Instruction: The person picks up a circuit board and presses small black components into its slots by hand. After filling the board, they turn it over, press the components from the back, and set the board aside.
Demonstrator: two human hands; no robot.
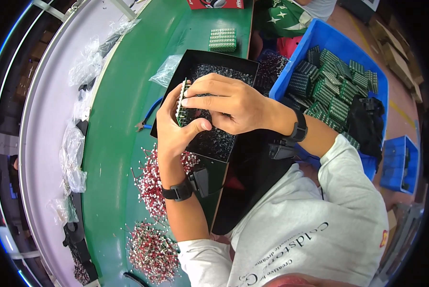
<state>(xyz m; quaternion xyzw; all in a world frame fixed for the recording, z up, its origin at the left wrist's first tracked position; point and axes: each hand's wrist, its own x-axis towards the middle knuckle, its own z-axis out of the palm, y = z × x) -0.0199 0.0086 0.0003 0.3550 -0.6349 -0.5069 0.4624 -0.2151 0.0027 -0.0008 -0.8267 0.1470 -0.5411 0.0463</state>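
Observation:
My left hand point(170, 129) is closed around a narrow green circuit board panel point(180, 106) with pale parts along it, held on edge above a black box point(188, 60). My right hand point(236, 103) bends over from the right, its index and middle fingertips against the board. The right thumb is hidden, so whatever those fingers pinch cannot be made out. Loose small black parts point(217, 143) cover the bottom of the box under both hands.
Red-and-white wire bundles point(152, 184) lie on the green table point(109, 182), nearer me. Blue-handled pliers point(147, 119) and a clear plastic bag point(167, 69) sit beside the box. Stacked boards point(222, 39) lie beyond. At right, a blue bin point(314, 36) holds many green boards.

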